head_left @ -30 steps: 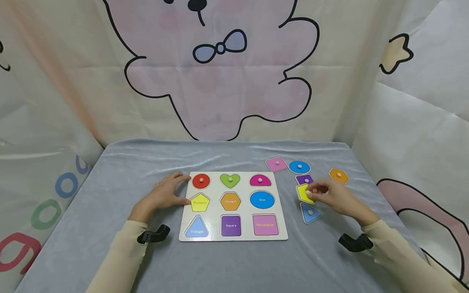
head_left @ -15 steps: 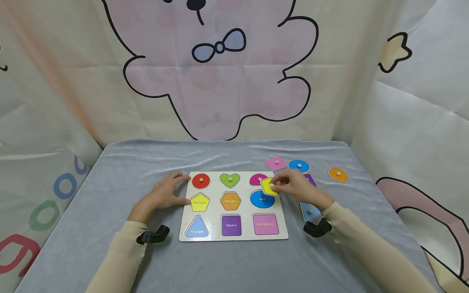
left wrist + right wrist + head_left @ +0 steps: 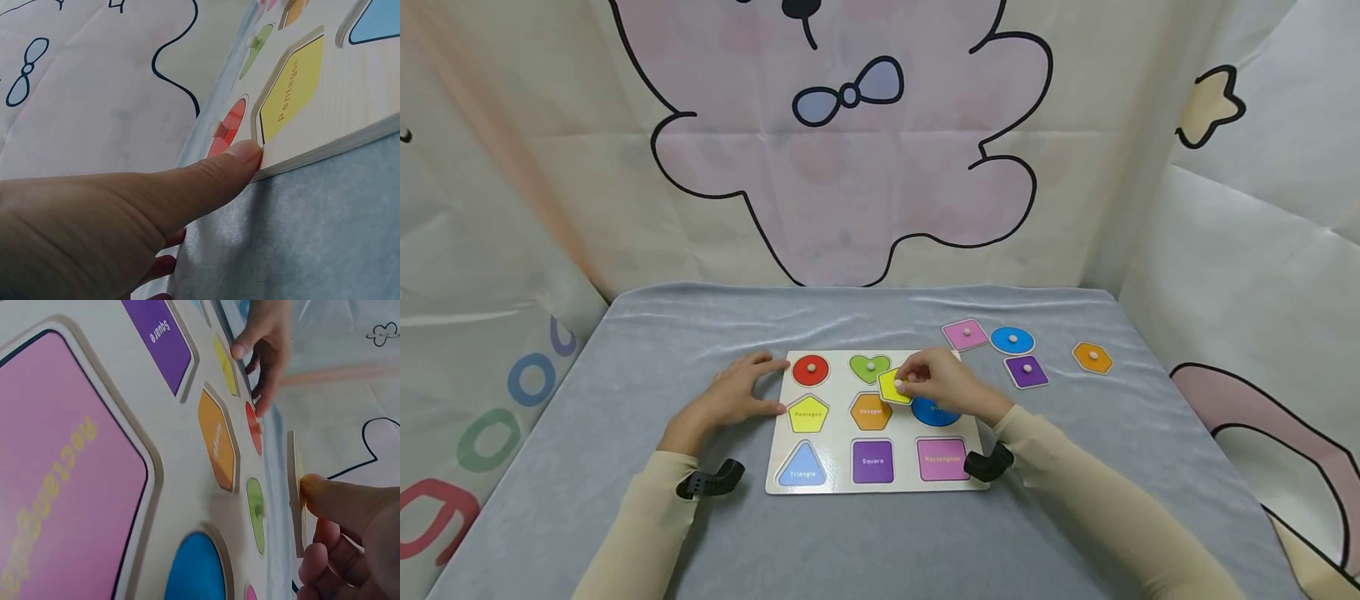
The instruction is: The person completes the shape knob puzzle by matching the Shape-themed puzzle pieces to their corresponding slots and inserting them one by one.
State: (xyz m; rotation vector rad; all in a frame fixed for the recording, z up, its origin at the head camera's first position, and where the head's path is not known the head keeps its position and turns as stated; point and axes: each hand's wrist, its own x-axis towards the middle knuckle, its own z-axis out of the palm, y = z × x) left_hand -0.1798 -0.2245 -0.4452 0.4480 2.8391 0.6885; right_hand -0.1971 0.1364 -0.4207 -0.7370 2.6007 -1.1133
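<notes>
In the head view, pinches the yellow piece (image 3: pixel 890 391) in the right hand's (image 3: pixel 942 382) grip at mid-frame, raised over the board (image 3: pixel 838 478), and rests the left hand (image 3: pixel 730 401), fingers spread, against the board's left edge. In the left wrist view, touches that edge near frame centre with the thumb (image 3: pixel 239 154), just beside the pentagon recess (image 3: pixel 292 87). In the right wrist view, holds the yellow piece edge-on at right, apart from the board.

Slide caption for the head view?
Left hand touches the puzzle board while right hand holds a knobbed yellow piece above it.
</notes>
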